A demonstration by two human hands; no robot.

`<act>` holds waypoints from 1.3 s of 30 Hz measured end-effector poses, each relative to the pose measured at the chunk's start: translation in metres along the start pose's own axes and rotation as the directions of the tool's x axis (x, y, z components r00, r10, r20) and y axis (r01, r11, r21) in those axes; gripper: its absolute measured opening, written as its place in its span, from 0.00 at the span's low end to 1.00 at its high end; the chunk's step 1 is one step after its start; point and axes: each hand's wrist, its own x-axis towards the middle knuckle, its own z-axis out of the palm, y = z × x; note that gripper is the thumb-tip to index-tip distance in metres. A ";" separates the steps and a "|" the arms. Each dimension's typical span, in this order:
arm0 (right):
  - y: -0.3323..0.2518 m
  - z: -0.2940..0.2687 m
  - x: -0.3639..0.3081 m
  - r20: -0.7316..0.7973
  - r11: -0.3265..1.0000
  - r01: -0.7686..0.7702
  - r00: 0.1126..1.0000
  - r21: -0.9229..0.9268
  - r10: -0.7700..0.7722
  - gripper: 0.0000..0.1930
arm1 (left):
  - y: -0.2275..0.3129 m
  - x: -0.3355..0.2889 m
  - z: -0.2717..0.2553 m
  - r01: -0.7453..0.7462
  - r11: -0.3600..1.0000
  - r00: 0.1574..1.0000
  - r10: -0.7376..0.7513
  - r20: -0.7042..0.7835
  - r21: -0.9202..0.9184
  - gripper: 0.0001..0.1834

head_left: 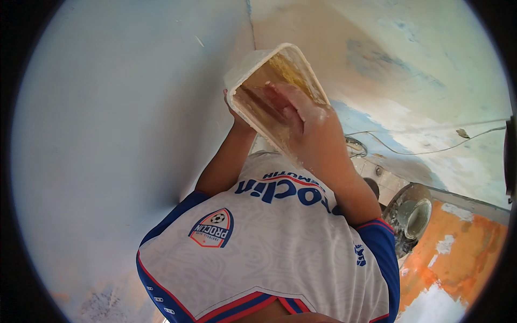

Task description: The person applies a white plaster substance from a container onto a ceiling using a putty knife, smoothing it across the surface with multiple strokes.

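A white rectangular plastic tub (237, 75) is held up in front of my chest, tilted with its mouth facing me. Yellowish and pale residue coats its inner walls and rim. My left hand (232, 107) grips the tub from its left side; most of its fingers are hidden behind the wall. Inside the mouth is my right hand (307, 116), whitened with pale smears, its fingers curled down toward the tub's inside. What those fingers hold, if anything, cannot be made out.
A pale blue wall (107, 134) stands close on the left, meeting a patchy wall (377, 48) in a corner. A thin cable (431, 153) runs along the right. Low at right are a round, smeared container (417, 218) and an orange surface with white patches (458, 242).
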 end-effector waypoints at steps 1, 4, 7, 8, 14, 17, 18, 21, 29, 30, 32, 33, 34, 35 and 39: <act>-0.001 -0.001 0.001 -0.002 1.000 -0.002 1.000 0.003 0.002 0.21 | 0.002 0.001 -0.001 0.004 1.000 1.000 -0.004 -0.003 -0.002 0.46; -0.001 0.002 -0.001 -0.005 0.998 -0.061 0.998 0.005 0.061 0.22 | 0.004 0.002 -0.011 0.028 0.999 0.999 -0.029 -0.025 -0.041 0.46; 0.004 0.015 -0.005 0.073 0.981 0.021 0.997 -0.192 -0.007 0.23 | 0.003 0.002 0.000 0.055 0.998 0.998 -0.055 0.017 -0.018 0.46; 0.004 0.015 -0.004 0.024 0.976 0.004 1.000 -0.217 0.002 0.23 | 0.003 0.001 0.007 0.057 0.998 0.998 -0.057 0.035 -0.004 0.46; 0.008 0.015 -0.005 -0.042 0.989 0.056 0.997 -0.133 -0.062 0.24 | 0.003 0.003 0.023 0.052 0.998 0.995 -0.054 0.080 0.033 0.47; 0.008 0.011 0.002 -0.061 0.984 0.017 0.998 -0.178 -0.029 0.24 | 0.007 0.003 0.026 0.029 0.998 0.996 -0.034 0.086 0.052 0.48; 0.007 0.010 0.004 -0.093 0.980 -0.058 0.995 -0.192 0.040 0.24 | 0.008 0.002 0.026 0.019 0.998 0.996 -0.024 0.085 0.062 0.48; 0.004 0.014 -0.001 -0.033 0.981 0.007 0.999 -0.193 -0.014 0.23 | 0.010 0.001 0.029 -0.019 0.995 0.997 0.011 0.082 0.096 0.48; 0.010 0.021 -0.001 0.005 0.974 0.026 1.000 -0.223 -0.025 0.24 | 0.013 -0.001 0.041 -0.181 0.960 0.980 0.158 0.119 0.216 0.49; 0.013 0.023 -0.003 0.076 0.972 0.094 0.994 -0.217 -0.079 0.24 | 0.011 -0.001 0.043 -0.180 0.963 0.977 0.152 0.147 0.201 0.49; 0.009 0.022 -0.001 0.069 0.958 0.057 0.997 -0.282 -0.039 0.23 | 0.014 0.000 0.045 -0.111 0.992 0.944 0.085 0.320 0.064 0.49; 0.007 0.023 0.000 0.074 0.951 0.042 0.997 -0.306 -0.020 0.23 | 0.016 -0.001 0.031 -0.115 0.991 0.945 0.089 0.314 0.065 0.49; 0.005 0.024 0.001 0.077 0.943 0.026 0.997 -0.332 -0.001 0.23 | 0.017 0.000 0.008 -0.071 0.996 0.989 0.064 0.133 0.048 0.49; 0.007 0.024 0.006 0.036 0.949 -0.003 0.999 -0.315 0.016 0.23 | 0.018 0.002 0.000 -0.057 0.997 0.995 0.053 0.085 0.046 0.49; 0.012 0.039 -0.002 -0.001 0.956 0.066 0.998 -0.285 -0.069 0.23 | 0.019 0.003 -0.011 -0.029 0.998 1.000 0.029 0.004 0.051 0.48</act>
